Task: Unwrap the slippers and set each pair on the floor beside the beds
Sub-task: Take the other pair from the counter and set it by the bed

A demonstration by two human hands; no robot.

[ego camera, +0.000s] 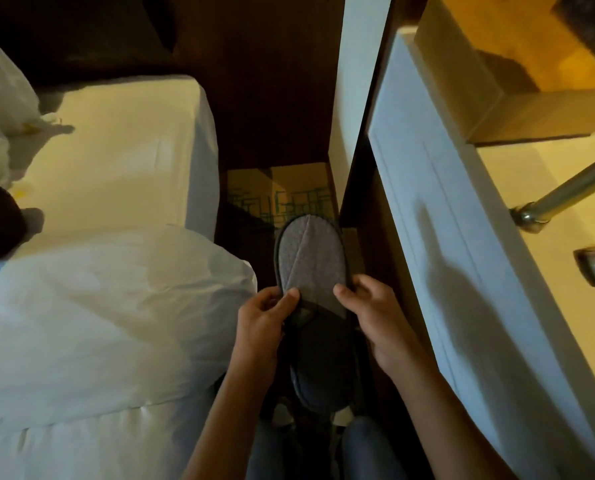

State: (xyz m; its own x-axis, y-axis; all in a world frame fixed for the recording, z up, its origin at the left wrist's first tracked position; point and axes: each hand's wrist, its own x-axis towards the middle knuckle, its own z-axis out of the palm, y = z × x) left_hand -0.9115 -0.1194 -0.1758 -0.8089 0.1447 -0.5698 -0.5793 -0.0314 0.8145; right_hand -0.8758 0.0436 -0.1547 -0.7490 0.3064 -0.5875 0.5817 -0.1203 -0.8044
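A grey slipper (pixel 310 261) with a dark rim is held flat in front of me, toe pointing away, over the narrow gap between the two beds. My left hand (pixel 261 323) grips its left side with the thumb on the upper. On the opposite edge, my right hand (pixel 375 317) pinches it the same way. Below the grey upper, a dark sole or a second slipper (pixel 320 372) lies stacked under it; I cannot tell which. No wrapper shows on the slipper.
A white bed (pixel 123 265) with a pillow fills the left. Another white bed edge (pixel 462 237) runs along the right. Between them, a dark floor strip holds a cardboard box (pixel 289 188). Crumpled white plastic (pixel 2 109) lies on the left bed. A metal rail (pixel 566 192) is at right.
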